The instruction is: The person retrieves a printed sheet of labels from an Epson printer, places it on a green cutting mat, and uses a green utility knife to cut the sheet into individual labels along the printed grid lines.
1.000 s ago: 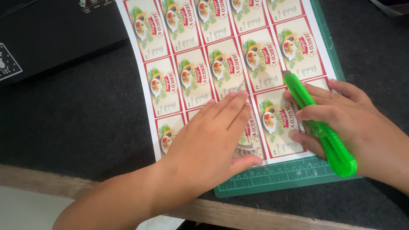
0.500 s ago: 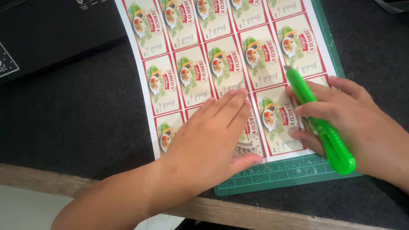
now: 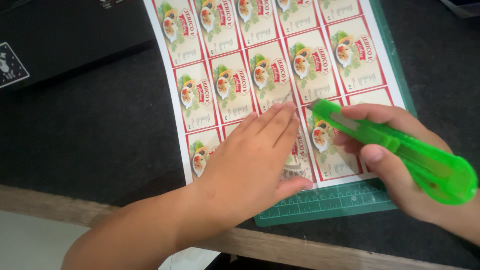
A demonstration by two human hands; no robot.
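Nearest me, along the wooden table edge [image 3: 310,252], my left forearm comes in from the lower left. My left hand [image 3: 250,165] lies flat, palm down, fingers [image 3: 272,120] together and stretched out, thumb off to the right; it presses on the lower rows of the sheet [image 3: 260,65]. The thumb tip rests at the bottom margin of the paper, just above the ruled border of the green mat [image 3: 325,202].

To the right, my right hand [image 3: 400,155] is closed around the cutter [image 3: 400,147], a bright green snap-blade knife. Thumb sits under the body, fingers wrap over the top, and the butt end sticks out past my hand towards the lower right. Its tip points up and left and sits over the bottom rows of labels, close to my left fingertips; whether the blade touches the paper I cannot tell.

Farther out, the sheet runs up and out of view, a grid of cream labels with red borders and small food pictures, lying on the mat. Both rest on a dark, rough tabletop [image 3: 100,135]. At the far left corner sits a black box [image 3: 65,35].
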